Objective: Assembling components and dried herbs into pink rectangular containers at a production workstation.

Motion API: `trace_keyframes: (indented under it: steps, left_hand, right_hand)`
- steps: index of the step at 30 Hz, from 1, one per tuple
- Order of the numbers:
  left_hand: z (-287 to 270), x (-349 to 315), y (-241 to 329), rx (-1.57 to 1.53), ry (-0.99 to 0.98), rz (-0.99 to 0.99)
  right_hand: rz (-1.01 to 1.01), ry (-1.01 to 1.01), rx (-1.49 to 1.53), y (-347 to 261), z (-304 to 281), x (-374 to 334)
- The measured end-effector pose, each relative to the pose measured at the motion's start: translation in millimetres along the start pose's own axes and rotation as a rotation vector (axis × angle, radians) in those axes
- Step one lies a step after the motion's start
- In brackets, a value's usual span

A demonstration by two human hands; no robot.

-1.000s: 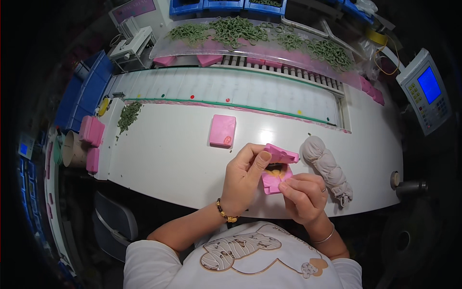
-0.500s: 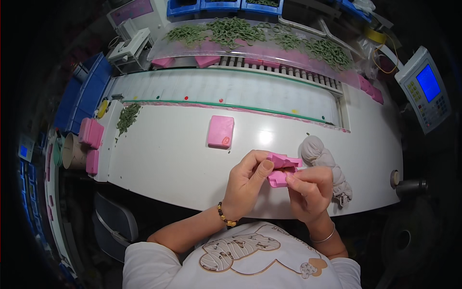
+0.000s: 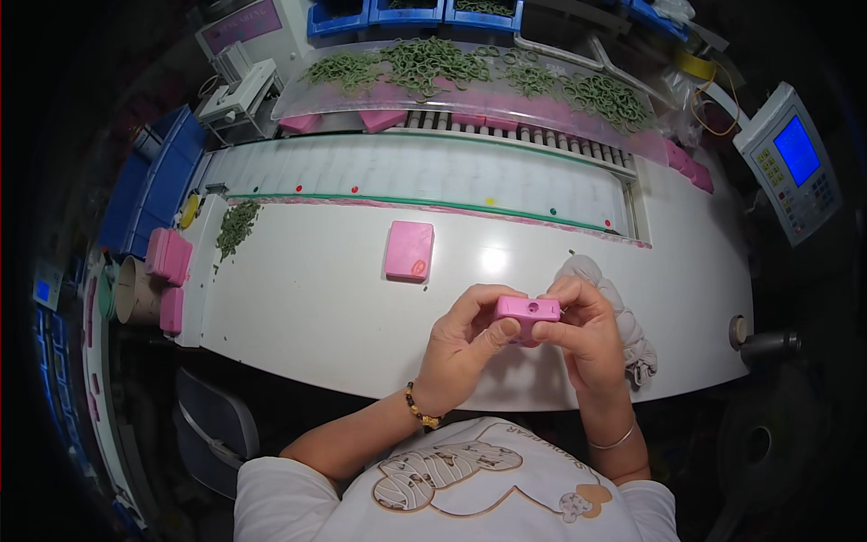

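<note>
Between my two hands, above the front of the white table, is a pink rubber mould [image 3: 529, 308], its halves pressed together. One narrow side faces me and shows a dark round hole. My left hand [image 3: 470, 339] grips its left end, thumb on the front and fingers behind. My right hand [image 3: 582, 330] pinches the right end between thumb and fingers. A second pink mould [image 3: 409, 250] with a red mark on one corner lies flat on the table, left of my hands. Just behind my right hand rests a grey-white cloth bundle [image 3: 623, 321].
A conveyor belt [image 3: 397, 172] with coloured dots crosses behind the table. Green ring-shaped pieces [image 3: 433, 63] pile on a clear shelf beyond it. Green scraps [image 3: 237, 228] lie at the left, near stacked pink moulds [image 3: 169, 255]. A control panel [image 3: 795, 163] stands at the right.
The mould, held partly open before, is now closed and turned so its holed side faces me. My right hand has moved up to its right end. The conveyor's dots have shifted.
</note>
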State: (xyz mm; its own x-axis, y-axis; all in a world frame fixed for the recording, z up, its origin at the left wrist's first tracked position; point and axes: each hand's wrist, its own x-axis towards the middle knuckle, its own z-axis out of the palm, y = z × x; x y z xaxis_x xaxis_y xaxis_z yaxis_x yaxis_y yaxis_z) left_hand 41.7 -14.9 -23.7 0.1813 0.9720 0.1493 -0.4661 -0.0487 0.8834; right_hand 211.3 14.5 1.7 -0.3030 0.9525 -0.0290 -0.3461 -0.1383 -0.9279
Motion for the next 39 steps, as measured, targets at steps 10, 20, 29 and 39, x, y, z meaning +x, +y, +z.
trace_keyframes:
  steps: [10, 20, 29, 39]
  left_hand:
    - [-19.1, 11.2, 2.8, 0.603, 0.268, 0.194]
    - [-52.2, 39.0, 19.1, 0.928, 0.184, 0.219]
    - [-252.0, 104.8, 71.6, 1.604, 0.745, 0.07]
    - [-222.6, 184.2, 30.2, 1.943, 0.392, 0.07]
  right_hand:
    - [-0.399, 0.248, -0.553, 21.3, 5.4, 7.5]
    - [-0.07, 0.198, -0.293, 20.1, 23.1, 16.0]
    - [0.132, 0.172, -0.271, 24.3, 6.8, -21.7]
    - [-0.652, -0.661, -1.181, 58.6, 34.3, -31.8]
